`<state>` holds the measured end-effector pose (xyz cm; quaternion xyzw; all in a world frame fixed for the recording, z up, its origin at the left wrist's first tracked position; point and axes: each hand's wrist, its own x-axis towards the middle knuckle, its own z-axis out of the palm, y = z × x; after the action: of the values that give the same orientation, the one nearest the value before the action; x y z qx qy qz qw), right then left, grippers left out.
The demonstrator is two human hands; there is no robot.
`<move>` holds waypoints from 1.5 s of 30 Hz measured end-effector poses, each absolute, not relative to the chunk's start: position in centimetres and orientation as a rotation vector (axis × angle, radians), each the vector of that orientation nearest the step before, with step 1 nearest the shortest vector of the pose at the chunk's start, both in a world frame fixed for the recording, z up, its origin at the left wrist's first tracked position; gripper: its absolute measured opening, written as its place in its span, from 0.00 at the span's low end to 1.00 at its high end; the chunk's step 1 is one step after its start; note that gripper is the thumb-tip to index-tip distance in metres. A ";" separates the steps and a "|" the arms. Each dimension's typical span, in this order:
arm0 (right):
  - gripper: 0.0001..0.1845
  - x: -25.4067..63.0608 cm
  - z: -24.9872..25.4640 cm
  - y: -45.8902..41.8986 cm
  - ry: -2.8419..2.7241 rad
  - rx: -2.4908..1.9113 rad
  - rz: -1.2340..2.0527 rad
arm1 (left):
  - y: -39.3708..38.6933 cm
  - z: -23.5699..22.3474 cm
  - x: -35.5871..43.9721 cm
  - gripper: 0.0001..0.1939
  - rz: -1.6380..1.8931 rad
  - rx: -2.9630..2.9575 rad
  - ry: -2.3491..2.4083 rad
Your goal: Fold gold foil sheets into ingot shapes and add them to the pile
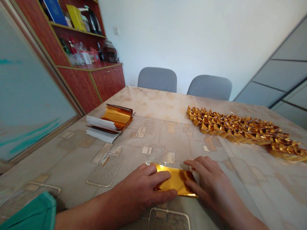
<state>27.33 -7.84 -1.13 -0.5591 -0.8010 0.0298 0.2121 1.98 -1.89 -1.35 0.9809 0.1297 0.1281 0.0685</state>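
The left hand [141,188] lies open and palm-down, its fingers flat across a folded sheet of gold foil paper [176,180]. The right hand [208,182] is open too, its fingertips resting on the sheet's other end; neither hand closes into a grip. The sheet sits between the two hands, close to the near edge of the table, on a patterned oilcloth [64,169]. It looks light, thin and slick, likely to slide on the cloth and to crease or tear easily, so flat pressure from the finger pads, or a light pinch at its outer edges, seems the safest hold. Toward the table's left side lies a stack of gold foil interleaved with white paper [112,121]; along the right side, rows of small folded gold foil pieces [240,131] crowd together, crisp-looking but probably easy to crush.
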 end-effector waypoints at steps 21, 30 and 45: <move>0.11 27.8 -1.3 -12.9 -2.369 -1.541 -0.370 | -1.8 -1.5 1.8 0.19 0.399 2.997 0.376; 0.04 26.4 -1.9 -10.4 -2.076 -1.812 -0.147 | -4.1 -1.7 1.4 0.27 0.227 3.042 0.475; 0.08 27.9 -1.2 -11.0 -1.876 -1.889 0.024 | -2.6 -1.1 2.7 0.11 0.248 3.015 0.438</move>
<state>27.87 -11.01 -1.20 -0.6893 -0.6845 0.0087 0.2371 2.70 -2.60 -1.09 0.9855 0.1430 0.0811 0.0422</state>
